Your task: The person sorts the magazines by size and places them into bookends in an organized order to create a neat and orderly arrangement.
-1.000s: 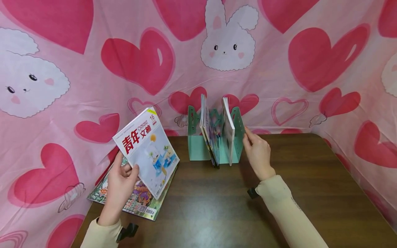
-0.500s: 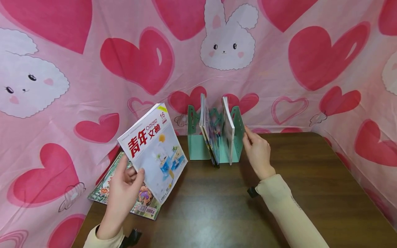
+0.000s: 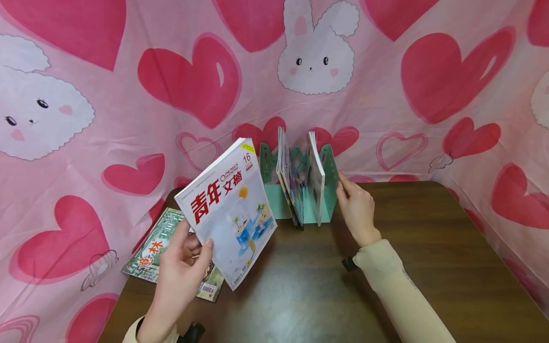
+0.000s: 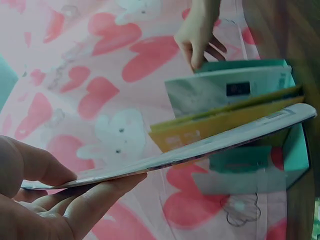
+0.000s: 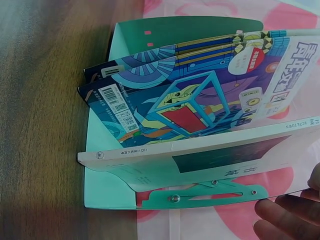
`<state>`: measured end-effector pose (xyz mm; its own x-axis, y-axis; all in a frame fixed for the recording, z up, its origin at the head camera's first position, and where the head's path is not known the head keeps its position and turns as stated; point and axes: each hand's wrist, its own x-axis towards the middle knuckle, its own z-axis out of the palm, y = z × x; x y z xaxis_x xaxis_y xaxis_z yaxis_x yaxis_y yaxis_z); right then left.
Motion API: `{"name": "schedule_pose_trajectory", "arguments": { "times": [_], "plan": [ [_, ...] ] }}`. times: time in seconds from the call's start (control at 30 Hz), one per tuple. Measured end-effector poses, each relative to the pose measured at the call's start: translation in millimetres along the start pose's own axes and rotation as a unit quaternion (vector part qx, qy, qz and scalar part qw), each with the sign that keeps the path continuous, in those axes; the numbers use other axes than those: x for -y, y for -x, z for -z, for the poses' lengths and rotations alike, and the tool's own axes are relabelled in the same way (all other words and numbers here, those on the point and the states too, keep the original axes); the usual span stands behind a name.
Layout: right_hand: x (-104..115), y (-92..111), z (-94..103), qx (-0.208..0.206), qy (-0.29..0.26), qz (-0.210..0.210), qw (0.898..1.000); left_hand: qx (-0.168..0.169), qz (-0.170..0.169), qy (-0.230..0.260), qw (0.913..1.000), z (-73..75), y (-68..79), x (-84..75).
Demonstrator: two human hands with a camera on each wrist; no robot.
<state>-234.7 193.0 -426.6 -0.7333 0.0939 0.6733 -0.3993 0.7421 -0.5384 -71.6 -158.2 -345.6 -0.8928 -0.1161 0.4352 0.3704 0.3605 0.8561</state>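
My left hand (image 3: 182,271) pinches a white magazine (image 3: 233,224) with red lettering between thumb and fingers, above the table and tilted. In the left wrist view the magazine (image 4: 225,141) shows nearly edge-on. A mint-green magazine rack (image 3: 276,202) stands at the back of the table. My right hand (image 3: 358,212) holds the edge of its right side panel; in the right wrist view the fingers (image 5: 290,215) are at that panel's edge, partly cut off. Colourful magazines (image 5: 185,107) and a thicker white magazine (image 5: 220,162) stand in separate sections of the rack.
A green-covered magazine (image 3: 147,252) lies on the left of the brown table (image 3: 291,281), partly hidden behind my left hand and the held magazine. A pink cloth (image 3: 253,95) with hearts and rabbits hangs behind and at both sides.
My left hand has carried the white magazine to the right, nearer the rack, uncovering more of the green-covered magazine's left part. My right hand stays on the rack panel.
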Motion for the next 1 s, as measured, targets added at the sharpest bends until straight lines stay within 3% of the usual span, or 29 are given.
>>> {"name": "schedule_pose_trajectory", "arguments": {
  "times": [0.27, 0.5, 1.0],
  "plan": [
    [0.5, 0.2, 0.0, 0.000, 0.003, 0.001, 1.000, 0.028, 0.004, 0.046, 0.9986, -11.2, 8.8, -9.2],
    [0.6, 0.0, -0.4, -0.001, 0.002, 0.001, 1.000, 0.049, -0.020, 0.062, 0.9966, -19.3, 10.3, -16.6],
    [-1.4, 0.6, -1.2, -0.016, 0.010, 0.005, 1.000, 0.076, -0.026, 0.093, 0.9924, -40.0, -8.8, -17.3]
  ]
}}
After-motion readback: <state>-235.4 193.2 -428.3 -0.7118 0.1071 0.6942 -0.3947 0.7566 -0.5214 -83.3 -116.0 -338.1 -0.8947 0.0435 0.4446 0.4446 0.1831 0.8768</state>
